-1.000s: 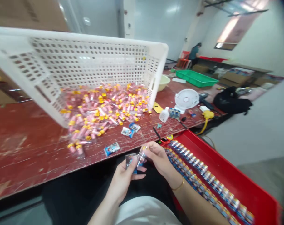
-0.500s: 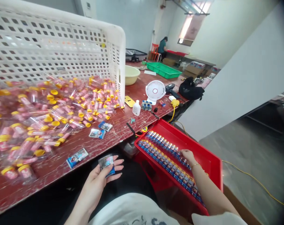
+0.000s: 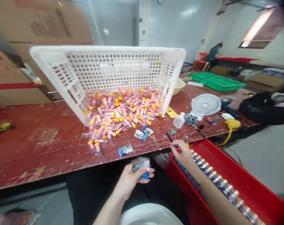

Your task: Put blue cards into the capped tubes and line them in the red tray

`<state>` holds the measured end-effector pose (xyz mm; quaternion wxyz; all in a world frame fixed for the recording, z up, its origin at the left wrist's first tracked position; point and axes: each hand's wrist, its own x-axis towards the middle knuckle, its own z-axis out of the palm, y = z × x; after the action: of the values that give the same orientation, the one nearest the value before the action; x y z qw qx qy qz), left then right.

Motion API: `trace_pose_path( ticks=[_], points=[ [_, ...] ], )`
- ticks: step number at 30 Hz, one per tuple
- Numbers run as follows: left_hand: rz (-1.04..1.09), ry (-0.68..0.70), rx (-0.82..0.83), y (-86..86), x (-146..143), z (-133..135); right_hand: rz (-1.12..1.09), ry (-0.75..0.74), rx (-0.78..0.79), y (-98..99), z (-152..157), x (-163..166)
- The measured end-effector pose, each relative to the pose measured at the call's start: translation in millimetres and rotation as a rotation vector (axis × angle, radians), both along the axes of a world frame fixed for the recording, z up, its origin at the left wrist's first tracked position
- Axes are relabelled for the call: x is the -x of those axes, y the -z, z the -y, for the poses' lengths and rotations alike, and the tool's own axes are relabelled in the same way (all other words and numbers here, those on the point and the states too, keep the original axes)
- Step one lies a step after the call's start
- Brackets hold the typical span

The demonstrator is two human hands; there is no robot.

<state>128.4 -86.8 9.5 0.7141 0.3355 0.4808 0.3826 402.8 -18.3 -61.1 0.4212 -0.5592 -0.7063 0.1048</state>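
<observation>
Red table [image 3: 39, 140] is spanning the view. White basket [image 3: 106, 48] is standing near its far edge, open side facing the person, blocking sight of what's behind. Red tray [image 3: 240, 175] is sitting just off the front edge, right side; rows of small packs [image 3: 217, 178] are lying along it, right forearm covering part of them. Green tray [image 3: 217, 82] is resting toward the far right. Pink tubes [image 3: 118, 112] are spilling from the basket toward the front edge. Fan [image 3: 205, 104] is standing near the right end, bottle [image 3: 179, 121] to its left. Left hand [image 3: 132, 175] is pinching flat packets [image 3: 140, 167], thumb on top, just off the front edge. Right hand [image 3: 185, 154] is hovering by the tray's near-table corner, fingers bent; can't tell if it's gripping anything. Three loose packets [image 3: 125, 150] are lying between tubes and front edge.
</observation>
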Motion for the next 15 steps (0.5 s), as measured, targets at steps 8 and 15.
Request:
trace_pose_path(
  ticks=[8, 15],
  points=[
    [0.079, -0.206, 0.025, -9.0, 48, 11, 0.317, -0.185, 0.014, -44.0, -122, 215],
    [0.136, -0.256, 0.01, -0.1, 50, 10, 0.346, -0.059, 0.167, -35.9, -127, 221]
  ],
)
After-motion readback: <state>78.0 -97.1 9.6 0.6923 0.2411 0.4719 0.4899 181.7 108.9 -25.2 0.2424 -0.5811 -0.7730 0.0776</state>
